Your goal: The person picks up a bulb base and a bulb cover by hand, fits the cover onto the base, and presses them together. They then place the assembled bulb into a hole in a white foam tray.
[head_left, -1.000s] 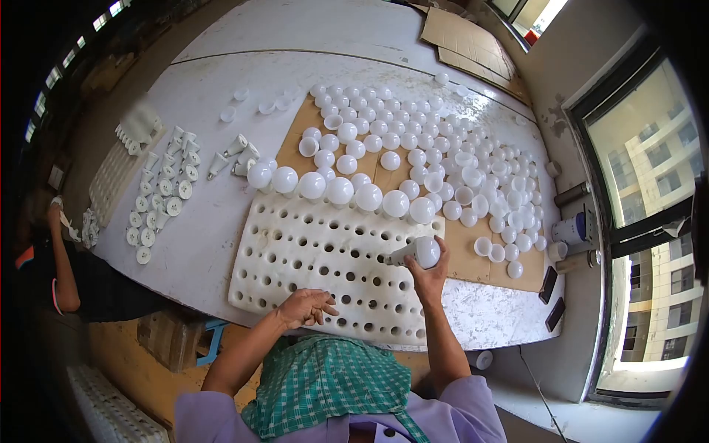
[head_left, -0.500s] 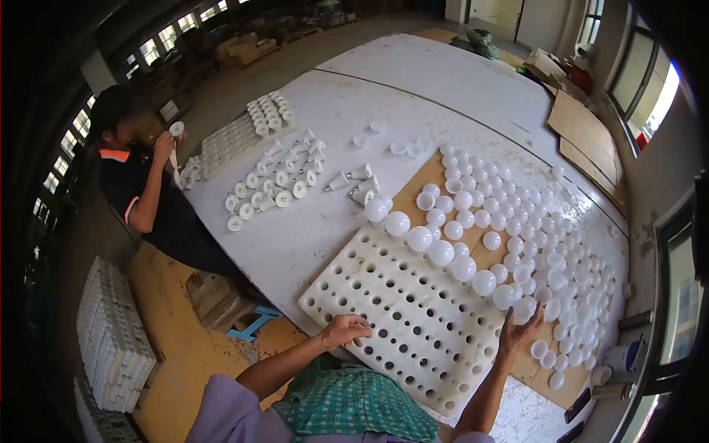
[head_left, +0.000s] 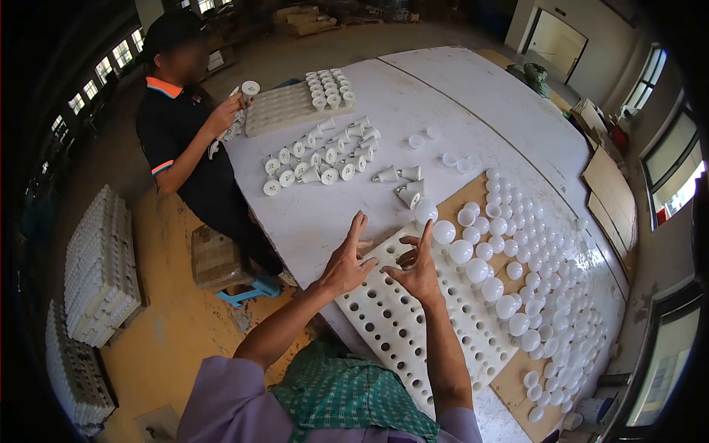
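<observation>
My left hand (head_left: 347,258) is raised over the near left part of a white foam tray (head_left: 385,314) pierced with rows of holes. Its fingers are stretched and hold nothing. Close beside it, my right hand (head_left: 417,267) is also over the tray, thumb and index finger spread, palm bare. White bulb covers (head_left: 460,252) line the tray's far edge, the nearest just past my right fingertips. Many more round covers (head_left: 546,258) lie on brown cardboard (head_left: 450,203) to the right. A few white cone-shaped bulb housings (head_left: 408,194) lie beyond my hands.
Across the table (head_left: 310,221), a person (head_left: 185,111) in black holds a white bulb housing (head_left: 250,88). Before them are many housings (head_left: 310,173) and a partly filled tray (head_left: 277,107). Stacked trays (head_left: 100,269) and a carton (head_left: 218,255) on a blue stool stand left.
Both hands have moved forward and together over the tray; the right has left the bulb covers at the tray's right edge. The view has shifted left.
</observation>
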`<action>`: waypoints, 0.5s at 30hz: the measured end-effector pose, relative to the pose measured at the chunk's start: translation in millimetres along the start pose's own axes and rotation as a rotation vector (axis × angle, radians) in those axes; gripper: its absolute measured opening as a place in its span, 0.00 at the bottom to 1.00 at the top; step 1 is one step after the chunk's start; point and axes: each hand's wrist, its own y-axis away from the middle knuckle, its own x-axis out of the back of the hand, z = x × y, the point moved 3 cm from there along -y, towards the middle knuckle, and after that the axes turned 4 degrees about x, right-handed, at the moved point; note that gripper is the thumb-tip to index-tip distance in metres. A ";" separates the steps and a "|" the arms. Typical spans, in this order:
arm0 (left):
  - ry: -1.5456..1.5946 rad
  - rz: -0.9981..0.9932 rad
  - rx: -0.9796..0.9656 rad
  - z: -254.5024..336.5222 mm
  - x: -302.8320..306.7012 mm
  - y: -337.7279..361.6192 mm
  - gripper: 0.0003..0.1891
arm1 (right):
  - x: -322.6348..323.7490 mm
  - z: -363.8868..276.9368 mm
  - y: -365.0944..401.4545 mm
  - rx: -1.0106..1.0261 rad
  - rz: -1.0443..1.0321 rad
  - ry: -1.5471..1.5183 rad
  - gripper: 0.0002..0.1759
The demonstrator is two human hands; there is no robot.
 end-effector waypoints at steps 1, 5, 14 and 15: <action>-0.060 0.042 -0.088 8.9 8.5 -5.9 0.54 | -0.2 -7.5 -10.1 0.013 -0.012 0.007 0.73; -0.018 0.154 -0.144 64.5 56.6 -47.4 0.54 | 20.8 -67.5 -63.3 0.138 0.188 0.131 0.71; -0.175 0.302 -0.532 203.5 126.2 -91.9 0.52 | 75.0 -223.3 -133.5 0.494 0.351 0.144 0.64; -0.194 0.292 -0.561 207.4 126.7 -91.2 0.51 | 75.9 -227.4 -133.1 0.511 0.338 0.156 0.62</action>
